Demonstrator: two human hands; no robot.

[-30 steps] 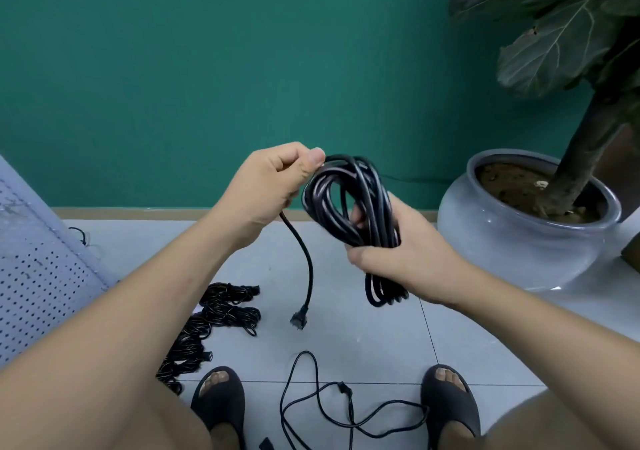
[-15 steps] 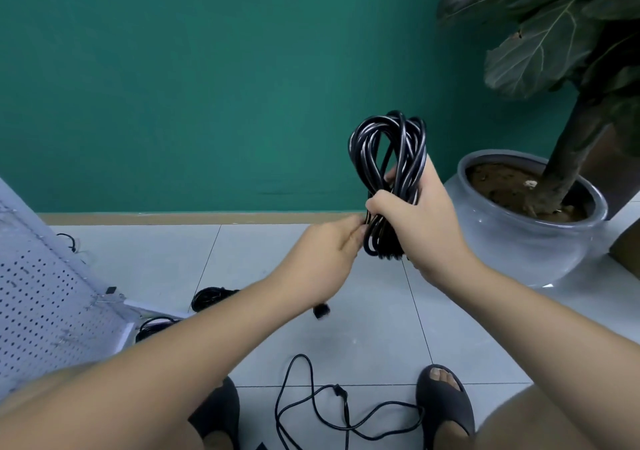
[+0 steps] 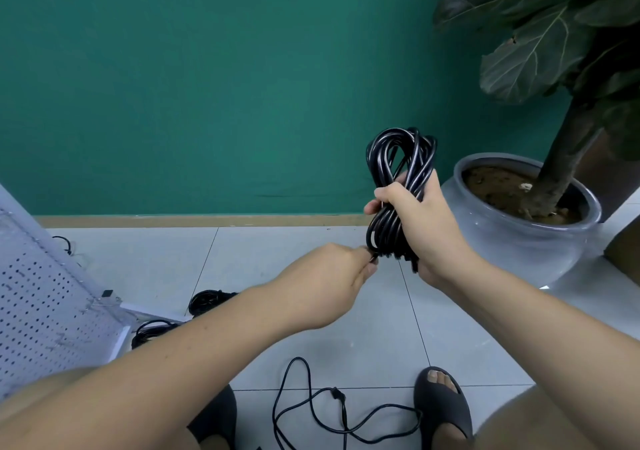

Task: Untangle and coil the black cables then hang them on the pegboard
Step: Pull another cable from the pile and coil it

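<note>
Black cable wound into a long, glossy bundle of many loops [image 3: 401,172] is held up in front of a green wall, above a pale tiled floor and just left of a rounded grey glazed plant pot [image 3: 519,248]. The bundle stands nearly upright. Its long axis runs top to bottom with a slight lean, with a rounded fan of loops at the top and a tighter bend of loops at the bottom.

The right hand [image 3: 429,231] is wrapped around the bundle's middle, fingers and thumb curled tight so the strands are squeezed into a waist. The left hand [image 3: 332,276] reaches in from the lower left. Its fingertips pinch a short bit of cable at the bundle's lower left edge. This looks like the free end, though the plug itself cannot be made out.

The cable looks light enough for one hand, flexible yet springy, with a smooth sheath that could slide. The loops would probably spring apart if the middle grip loosened. The safest hold appears to be that waist, with the free end drawn taut for wrapping or tucking.

At the left edge leans a white perforated metal pegboard [image 3: 41,297], well apart from the bundle. Small black coils [image 3: 207,300] lie on the floor by its foot. A loose thin black cable [image 3: 311,411] sprawls between the person's dark slide sandals [image 3: 445,404].
</note>
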